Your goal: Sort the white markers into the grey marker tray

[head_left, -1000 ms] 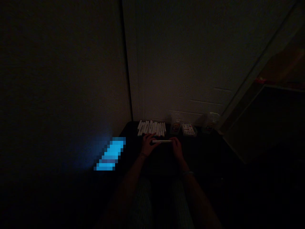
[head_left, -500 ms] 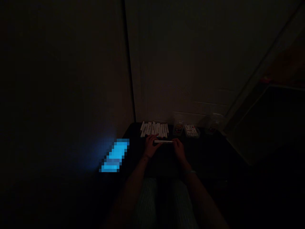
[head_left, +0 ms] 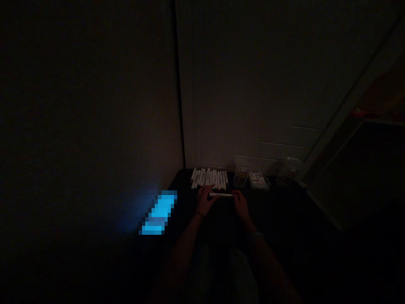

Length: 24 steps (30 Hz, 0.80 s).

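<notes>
A white marker [head_left: 222, 195] lies crosswise between my two hands, just above the dark table. My left hand [head_left: 205, 202] grips its left end, thumb below and fingers reaching over. The right end is pinched in my right hand [head_left: 241, 203], whose fingertips are partly lost in the dark. Just beyond them, several white markers [head_left: 210, 178] lie side by side in a row with dark ends. It is too dim to read any print on them.
Behind the hands, a clear plastic case [head_left: 241, 175] stands by a box of white markers [head_left: 258, 180]. Another clear case [head_left: 289, 171] is farther right, near the wall [head_left: 221, 105]. A blurred, glowing blue screen [head_left: 159, 213] is at the left.
The whole view has shifted, so everything appears slightly lower and to the right. Both hands keep hold of the marker in much the same pose.
</notes>
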Tool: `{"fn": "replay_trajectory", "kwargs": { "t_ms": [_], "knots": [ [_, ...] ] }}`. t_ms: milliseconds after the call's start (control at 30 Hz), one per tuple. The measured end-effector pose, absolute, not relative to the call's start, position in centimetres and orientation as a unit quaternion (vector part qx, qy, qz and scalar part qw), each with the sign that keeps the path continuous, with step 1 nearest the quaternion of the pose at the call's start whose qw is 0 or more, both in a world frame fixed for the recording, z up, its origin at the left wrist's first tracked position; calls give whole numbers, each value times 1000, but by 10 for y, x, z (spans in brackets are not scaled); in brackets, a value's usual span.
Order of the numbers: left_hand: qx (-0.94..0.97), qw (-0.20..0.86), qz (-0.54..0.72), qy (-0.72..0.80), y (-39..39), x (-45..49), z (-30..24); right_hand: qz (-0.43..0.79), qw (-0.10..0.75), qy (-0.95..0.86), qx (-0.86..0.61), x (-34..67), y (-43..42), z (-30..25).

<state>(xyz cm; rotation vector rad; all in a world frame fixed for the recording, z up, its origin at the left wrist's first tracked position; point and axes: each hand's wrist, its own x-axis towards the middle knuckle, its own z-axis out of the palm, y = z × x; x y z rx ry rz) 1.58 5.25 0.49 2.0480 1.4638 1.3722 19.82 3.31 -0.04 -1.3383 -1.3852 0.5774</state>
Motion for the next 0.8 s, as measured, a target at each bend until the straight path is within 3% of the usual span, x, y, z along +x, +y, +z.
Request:
{"fn": "replay_trajectory", "kwargs": {
  "t_ms": [800],
  "knots": [
    [704,130,490,497,53,15,3,252,531,-585,-559,197,33,3]
  ]
}}
